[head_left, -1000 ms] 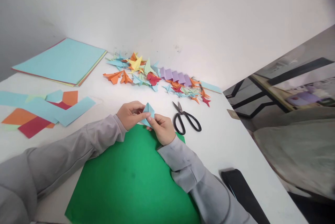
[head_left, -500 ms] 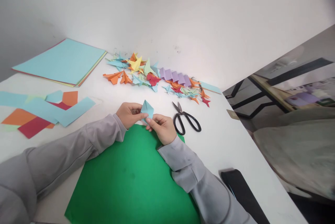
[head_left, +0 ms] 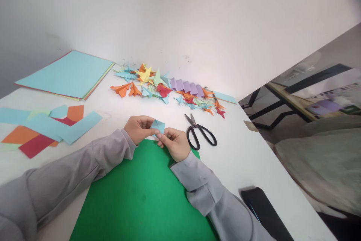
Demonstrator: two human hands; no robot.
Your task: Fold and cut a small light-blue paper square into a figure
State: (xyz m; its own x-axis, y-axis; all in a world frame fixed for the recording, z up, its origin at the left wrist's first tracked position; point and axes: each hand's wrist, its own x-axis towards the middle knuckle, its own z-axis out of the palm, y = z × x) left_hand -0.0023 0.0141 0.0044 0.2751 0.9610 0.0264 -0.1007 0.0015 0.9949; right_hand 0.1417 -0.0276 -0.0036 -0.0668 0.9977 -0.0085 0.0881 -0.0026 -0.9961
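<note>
Between my two hands is a small folded piece of light blue paper (head_left: 158, 125), with crease lines on its face. My left hand (head_left: 140, 129) pinches its left side between thumb and fingers. At its lower right edge, my right hand (head_left: 175, 143) grips it the same way, the two thumbs close together. Both hands are just above the far edge of a green sheet (head_left: 146, 196). Black-handled scissors (head_left: 199, 132) lie on the table to the right of my right hand, blades slightly apart and pointing away.
Folded paper figures (head_left: 145, 75) in several colours lie along the wall, beside a purple pleated strip (head_left: 187, 87). Loose paper pieces (head_left: 45, 128) are at the left, under a stack of coloured sheets (head_left: 70, 73). A black phone-like object (head_left: 265, 211) rests near the right table edge.
The blue paper has turned in my fingers, from a pointed diamond standing up to a squarer, flatter outline. Both hands keep their hold. The whole view has shifted slightly.
</note>
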